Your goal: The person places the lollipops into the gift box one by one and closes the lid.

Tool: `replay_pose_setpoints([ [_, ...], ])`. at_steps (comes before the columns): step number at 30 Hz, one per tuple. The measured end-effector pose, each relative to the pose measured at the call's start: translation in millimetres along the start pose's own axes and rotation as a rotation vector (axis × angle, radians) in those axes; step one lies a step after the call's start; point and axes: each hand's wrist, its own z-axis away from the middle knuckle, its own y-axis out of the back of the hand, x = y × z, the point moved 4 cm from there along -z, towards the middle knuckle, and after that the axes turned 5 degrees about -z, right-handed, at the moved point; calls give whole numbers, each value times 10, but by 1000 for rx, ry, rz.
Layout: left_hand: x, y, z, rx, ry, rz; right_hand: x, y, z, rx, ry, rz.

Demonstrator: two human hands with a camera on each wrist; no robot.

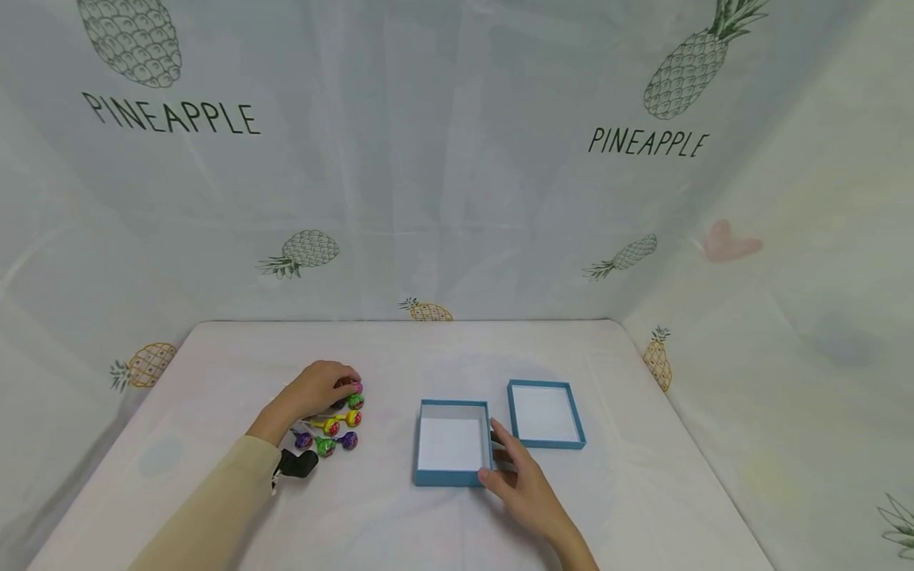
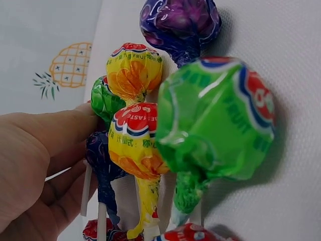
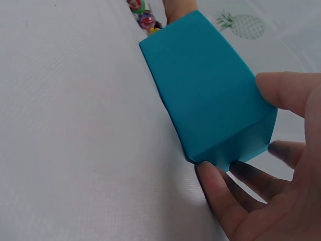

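"Where are the lollipops?"

"At nine to ten o'clock from the box (image 1: 451,478), loosely grouped. The green lollipop (image 2: 215,120) looms nearest in the left wrist view. The box is open, its white floor showing, and the lid (image 1: 546,414) lies apart at two o'clock from it."

"And the hands?"

"The left hand (image 1: 319,388) is at ten o'clock from the box, thumb and fingers nearly closed and, it seems, pinching the pink lollipop (image 1: 357,388); how firmly, I can't tell. The right hand (image 1: 524,484) is half curled about the box's near corner, at four o'clock, thumb on the front wall, fingers along the side."

"How would a lollipop handle?"

"Light, I'd judge, with a hard round head that could roll. The wrapper shines, so perhaps slippery. Pinch the head across its middle, or take the stick just below the twist."

"And the box?"

"Probably stiff card, light enough to skid; a corner hold suits it, without squeezing the walls."

"What about the surface and room?"

"The bench (image 1: 385,523) has a pale, finely textured top. A curtain (image 1: 443,159) printed with pineapples hangs beyond it at twelve o'clock."
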Motion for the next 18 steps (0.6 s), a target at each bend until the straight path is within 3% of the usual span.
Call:
replay_pose_setpoints([
  [9,7,-7,-29,25,35,35,-2,6,11,5,4,6],
  [18,153,98,-47,60,25,44,16,4,19,17,7,0],
])
